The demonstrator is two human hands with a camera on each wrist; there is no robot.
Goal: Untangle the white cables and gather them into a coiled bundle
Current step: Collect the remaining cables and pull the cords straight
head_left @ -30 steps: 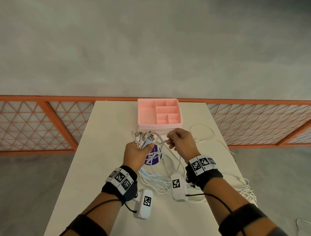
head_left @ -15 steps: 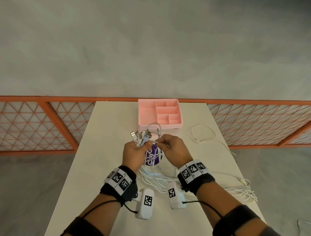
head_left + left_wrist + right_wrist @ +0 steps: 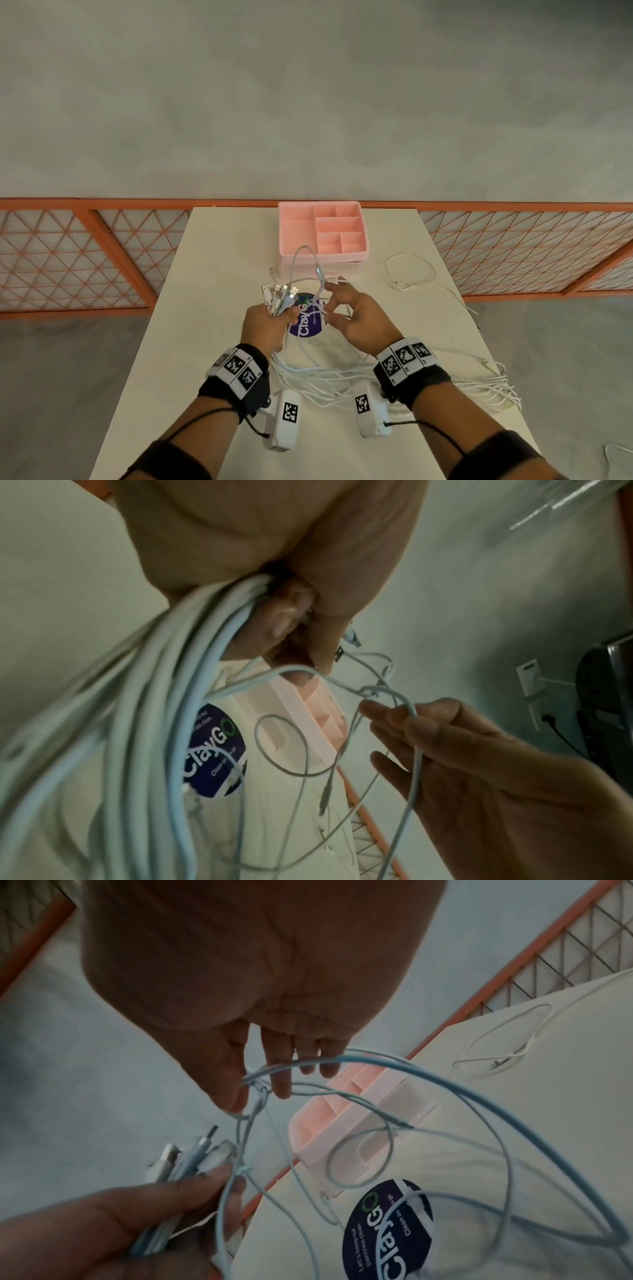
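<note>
Left wrist view: cables (image 3: 113, 764) blur low left, sticker (image 3: 212, 748) half covered; right hand (image 3: 479, 777) pinch unclear

White cables (image 3: 318, 380), USB ends bunched upward, one strand looped, lengths strewn on table (image 3: 212, 342).

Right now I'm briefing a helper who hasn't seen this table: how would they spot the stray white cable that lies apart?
Find the pink divided tray at the far end of the table. Just right of it, one thin white cable lies flat in a single open loop. Unlike the strands bunched in the left hand, no hand touches it.
</note>
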